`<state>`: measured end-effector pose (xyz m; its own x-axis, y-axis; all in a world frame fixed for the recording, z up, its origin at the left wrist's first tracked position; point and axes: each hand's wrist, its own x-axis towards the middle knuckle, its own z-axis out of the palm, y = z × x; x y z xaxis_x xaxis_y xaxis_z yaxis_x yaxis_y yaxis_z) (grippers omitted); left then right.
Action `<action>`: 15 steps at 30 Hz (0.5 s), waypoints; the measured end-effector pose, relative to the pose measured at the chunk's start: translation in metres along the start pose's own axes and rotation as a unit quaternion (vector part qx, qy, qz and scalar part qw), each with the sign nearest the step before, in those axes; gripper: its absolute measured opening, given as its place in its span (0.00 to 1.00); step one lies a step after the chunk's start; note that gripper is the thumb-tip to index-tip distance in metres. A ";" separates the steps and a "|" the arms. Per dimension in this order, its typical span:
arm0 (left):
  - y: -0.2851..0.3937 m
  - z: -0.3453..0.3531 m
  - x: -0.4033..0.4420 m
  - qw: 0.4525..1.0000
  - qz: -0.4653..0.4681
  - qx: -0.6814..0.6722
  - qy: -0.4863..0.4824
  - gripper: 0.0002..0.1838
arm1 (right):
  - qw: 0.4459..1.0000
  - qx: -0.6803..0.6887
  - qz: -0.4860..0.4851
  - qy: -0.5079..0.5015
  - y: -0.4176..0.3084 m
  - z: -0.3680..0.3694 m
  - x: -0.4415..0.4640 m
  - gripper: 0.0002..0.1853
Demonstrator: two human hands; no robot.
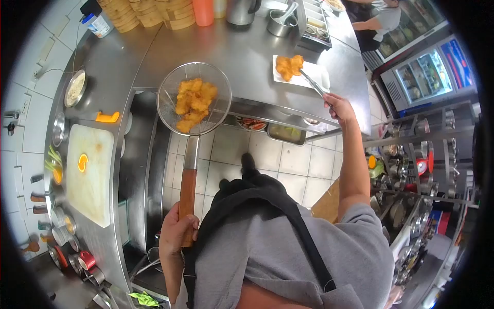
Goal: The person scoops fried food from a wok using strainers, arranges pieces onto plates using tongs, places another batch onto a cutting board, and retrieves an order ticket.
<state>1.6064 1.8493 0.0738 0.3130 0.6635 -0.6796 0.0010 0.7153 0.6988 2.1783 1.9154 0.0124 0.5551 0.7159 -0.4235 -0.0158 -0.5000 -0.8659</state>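
Fried pieces [195,103]: what are they in?

A wire strainer [169,95], left of the white plate [320,73]; the heap covers the middle of its mesh. Another golden portion [289,66] lies on the plate's left end.

Other containers?

Beyond the plate stands a metal pot [276,31] with a pale utensil [288,13] in it, and near that a compartment tray [315,39]. On the plate's near side, lower down, a rectangular pan [290,142] holds something pale green.

And the hands?

The right hand [338,108], just off the plate's near right corner, grips metal tongs [312,84]. Their tips reach the portion; whether they pinch it, I cannot tell. The left hand [177,226], left of the plate and much closer to the body, is wrapped around the strainer's wooden handle [187,190], so the heap lies straight ahead of it.

What about room?

Bare counter [252,62] stretches between plate and strainer. Its front edge runs along the plate's near side, and the strainer overlaps that edge in view, well apart from the plate
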 end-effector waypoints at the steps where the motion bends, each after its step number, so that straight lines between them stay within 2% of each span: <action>1: 0.001 0.001 0.001 1.000 0.008 -0.004 0.005 0.19 | 1.000 -0.009 0.008 -0.001 0.003 0.002 0.004 0.16; 6: 0.000 0.000 0.000 1.000 0.008 0.000 0.000 0.19 | 0.996 -0.082 0.022 -0.009 -0.005 0.004 0.005 0.17; 8: 0.000 0.001 -0.002 1.000 0.004 0.004 0.009 0.19 | 0.990 -0.140 -0.004 0.017 -0.009 -0.003 0.005 0.17; 15: -0.003 -0.001 -0.003 1.000 0.006 -0.011 0.020 0.19 | 0.985 -0.164 -0.030 0.043 -0.025 -0.018 0.011 0.18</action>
<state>1.6049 1.8452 0.0733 0.2744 0.6796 -0.6804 -0.0235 0.7121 0.7017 2.2000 1.9270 0.0348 0.6159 0.7123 -0.3367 0.2820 -0.5984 -0.7499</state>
